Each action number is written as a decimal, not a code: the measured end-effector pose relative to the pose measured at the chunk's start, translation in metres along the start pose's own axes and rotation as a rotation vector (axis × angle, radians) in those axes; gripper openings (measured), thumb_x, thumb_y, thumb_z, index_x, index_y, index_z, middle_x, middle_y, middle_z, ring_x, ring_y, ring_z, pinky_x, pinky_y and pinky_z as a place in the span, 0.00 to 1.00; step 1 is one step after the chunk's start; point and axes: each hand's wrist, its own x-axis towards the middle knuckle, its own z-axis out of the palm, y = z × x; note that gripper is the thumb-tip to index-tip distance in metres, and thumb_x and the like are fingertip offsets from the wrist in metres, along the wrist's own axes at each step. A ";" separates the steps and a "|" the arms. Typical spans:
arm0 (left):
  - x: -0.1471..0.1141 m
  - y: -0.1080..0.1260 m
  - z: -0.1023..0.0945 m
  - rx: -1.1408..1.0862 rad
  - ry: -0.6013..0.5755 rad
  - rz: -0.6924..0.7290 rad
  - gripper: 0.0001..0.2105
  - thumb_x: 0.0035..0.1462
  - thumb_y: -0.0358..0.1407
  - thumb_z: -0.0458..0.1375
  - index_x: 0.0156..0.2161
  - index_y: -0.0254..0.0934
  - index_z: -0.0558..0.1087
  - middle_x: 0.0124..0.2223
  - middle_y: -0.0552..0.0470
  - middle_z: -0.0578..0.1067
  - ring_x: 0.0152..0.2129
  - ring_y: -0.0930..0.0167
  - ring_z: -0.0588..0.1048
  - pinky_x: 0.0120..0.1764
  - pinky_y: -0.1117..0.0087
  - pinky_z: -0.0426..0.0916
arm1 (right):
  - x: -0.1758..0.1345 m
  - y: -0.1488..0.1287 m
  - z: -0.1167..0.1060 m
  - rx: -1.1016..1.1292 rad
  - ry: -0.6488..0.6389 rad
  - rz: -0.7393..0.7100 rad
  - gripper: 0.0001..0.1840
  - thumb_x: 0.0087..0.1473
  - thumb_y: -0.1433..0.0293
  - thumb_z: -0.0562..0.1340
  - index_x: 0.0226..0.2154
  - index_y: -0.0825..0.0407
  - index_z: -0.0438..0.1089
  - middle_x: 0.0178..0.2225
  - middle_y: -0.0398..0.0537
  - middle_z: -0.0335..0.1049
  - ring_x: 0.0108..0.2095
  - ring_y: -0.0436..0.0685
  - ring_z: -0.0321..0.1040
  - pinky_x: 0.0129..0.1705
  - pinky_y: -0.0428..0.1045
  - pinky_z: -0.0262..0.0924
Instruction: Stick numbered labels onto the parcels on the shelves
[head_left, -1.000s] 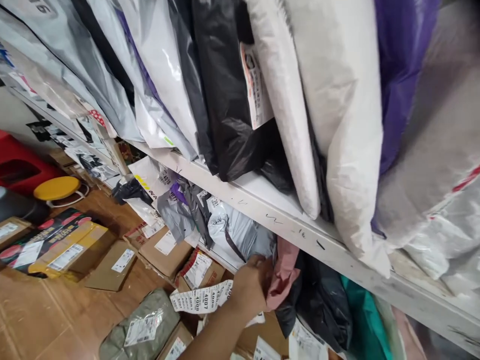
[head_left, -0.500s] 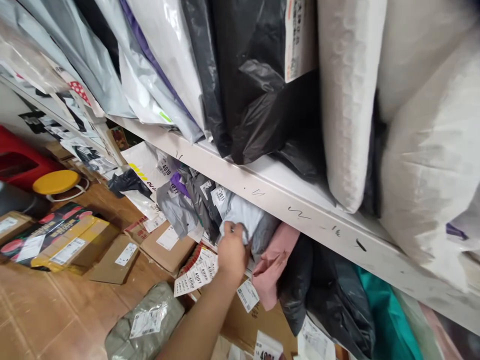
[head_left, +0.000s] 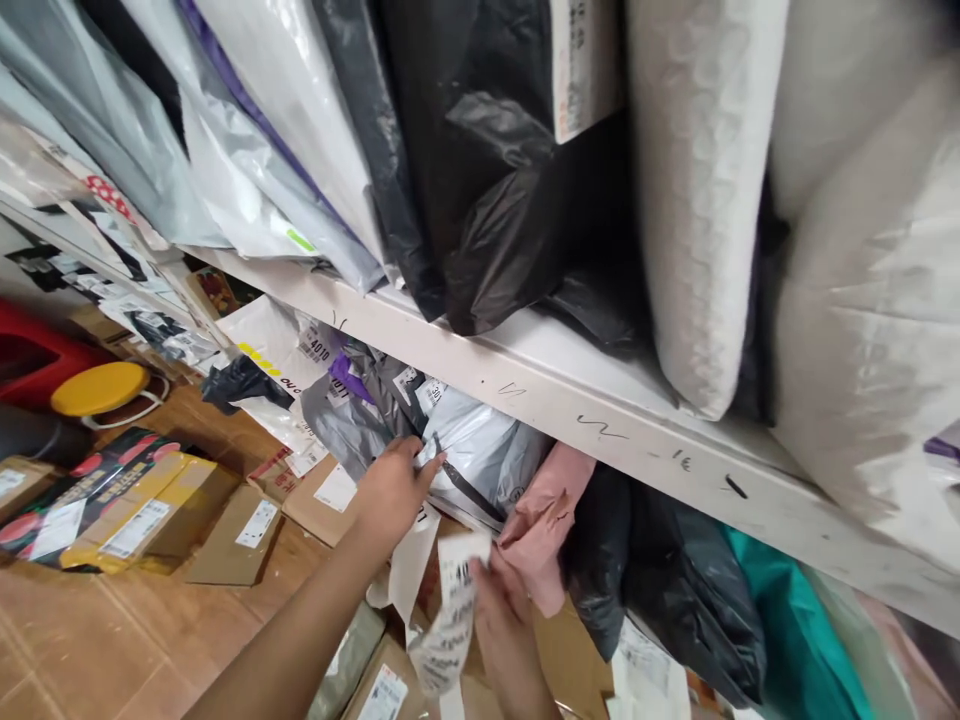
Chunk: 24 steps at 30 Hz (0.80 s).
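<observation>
Hanging lengthwise downward, the label strip (head_left: pixel 447 635) is pinched in the right hand (head_left: pixel 502 605), the left hand's (head_left: pixel 394 488) grip unclear.

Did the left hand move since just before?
Yes: the left hand moved leftward along the white shelf, closer in the picture to the yellow stool.

Bare forearms (head_left: pixel 300 610) narrow to wrists (head_left: pixel 367 528) and bare fingers (head_left: pixel 430 472).

The left arm (head_left: pixel 300 605) stretches forward, the left hand (head_left: pixel 391 492) half-curled; lower, the right hand (head_left: pixel 501 612) pinches, its fingers upward.
</observation>
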 end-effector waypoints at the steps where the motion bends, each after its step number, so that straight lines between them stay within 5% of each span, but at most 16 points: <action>1: 0.000 -0.002 -0.004 0.048 -0.013 0.025 0.12 0.60 0.44 0.50 0.32 0.38 0.67 0.35 0.50 0.72 0.31 0.64 0.74 0.29 0.69 0.61 | -0.007 -0.001 0.012 0.011 -0.020 0.016 0.16 0.36 0.55 0.66 0.30 0.45 0.74 0.31 0.48 0.76 0.39 0.68 0.72 0.35 0.58 0.69; 4: 0.002 -0.010 -0.017 0.117 0.020 0.144 0.09 0.58 0.42 0.52 0.38 0.39 0.68 0.44 0.48 0.71 0.30 0.65 0.74 0.28 0.68 0.62 | -0.019 -0.009 0.047 0.160 -0.051 0.137 0.20 0.41 0.53 0.65 0.34 0.49 0.73 0.35 0.49 0.77 0.38 0.61 0.73 0.38 0.53 0.69; 6: 0.006 -0.015 -0.025 0.049 0.016 0.342 0.10 0.57 0.37 0.51 0.44 0.40 0.68 0.51 0.48 0.67 0.34 0.67 0.74 0.31 0.69 0.64 | -0.018 -0.018 0.064 0.280 -0.087 0.216 0.21 0.44 0.52 0.64 0.37 0.50 0.71 0.36 0.49 0.77 0.37 0.58 0.73 0.38 0.51 0.67; 9: 0.017 -0.012 -0.032 -0.115 -0.134 0.558 0.13 0.58 0.35 0.48 0.47 0.45 0.68 0.54 0.51 0.65 0.38 0.70 0.73 0.39 0.70 0.66 | -0.009 -0.028 0.076 0.274 -0.103 0.184 0.23 0.45 0.52 0.62 0.38 0.51 0.70 0.36 0.48 0.76 0.35 0.57 0.71 0.39 0.49 0.66; 12: 0.028 0.002 -0.031 -0.104 -0.239 0.494 0.11 0.57 0.42 0.53 0.41 0.42 0.72 0.46 0.50 0.68 0.33 0.70 0.73 0.39 0.69 0.66 | -0.003 -0.029 0.078 0.019 0.114 0.120 0.24 0.42 0.47 0.62 0.29 0.51 0.71 0.29 0.46 0.75 0.33 0.56 0.69 0.39 0.49 0.63; 16: 0.036 0.014 -0.023 -0.062 -0.240 0.482 0.11 0.57 0.45 0.53 0.34 0.40 0.73 0.39 0.52 0.68 0.31 0.70 0.72 0.38 0.69 0.66 | -0.001 -0.026 0.079 -0.230 0.360 0.083 0.27 0.44 0.42 0.57 0.16 0.49 0.64 0.14 0.39 0.62 0.22 0.52 0.60 0.32 0.48 0.59; 24: 0.043 0.005 -0.012 -0.128 -0.262 0.502 0.10 0.59 0.42 0.50 0.36 0.40 0.70 0.40 0.52 0.68 0.34 0.70 0.71 0.40 0.69 0.64 | -0.008 -0.019 0.079 -0.172 0.357 0.018 0.24 0.42 0.45 0.61 0.21 0.50 0.69 0.19 0.42 0.69 0.26 0.55 0.66 0.33 0.48 0.60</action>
